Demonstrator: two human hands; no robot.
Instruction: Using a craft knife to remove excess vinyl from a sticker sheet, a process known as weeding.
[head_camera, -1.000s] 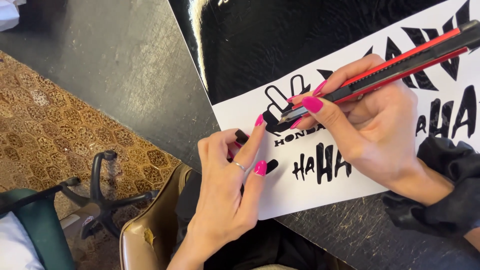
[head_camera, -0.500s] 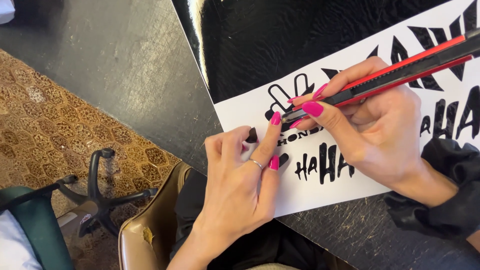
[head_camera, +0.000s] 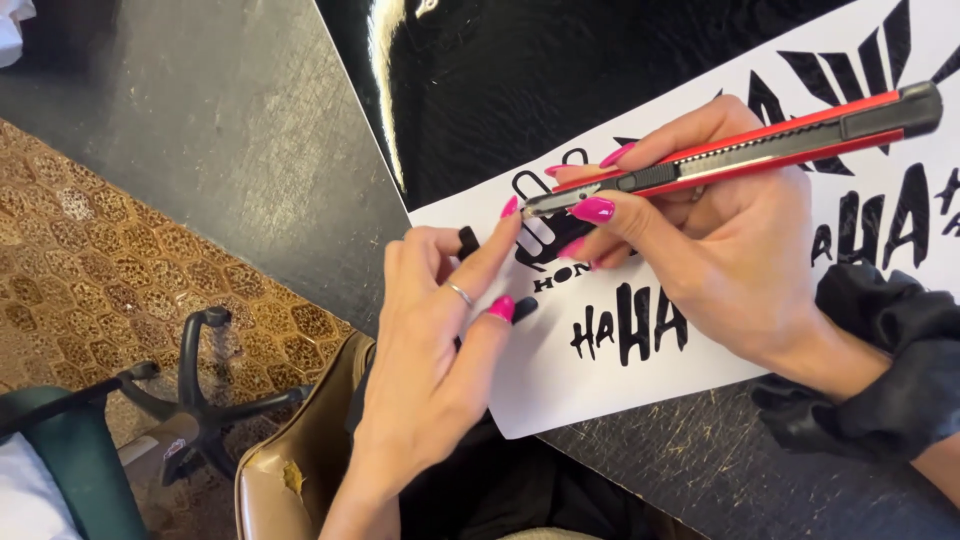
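Observation:
My right hand (head_camera: 725, 235) grips a red and black utility knife (head_camera: 760, 150), its blade tip down on a white sticker sheet (head_camera: 560, 370) printed with black shapes and lettering. The tip rests on a black winged shape near the sheet's left corner. My left hand (head_camera: 440, 350) lies flat on that corner, fingers spread, with the index fingertip right beside the blade. Both hands have pink nails; a thin ring sits on one left finger. A black scrunchie (head_camera: 880, 370) wraps my right wrist.
The sheet lies on a dark scratched table (head_camera: 700, 470), partly over a glossy black sheet (head_camera: 560, 70). Below the table edge are a tan chair seat (head_camera: 290, 460), a black office chair base (head_camera: 200, 390), a green chair back (head_camera: 70, 460) and patterned brown carpet (head_camera: 90, 270).
My left hand has slid a little to the right along the sheet's corner, and its index finger now reaches up next to the blade tip. The knife stays on the same spot.

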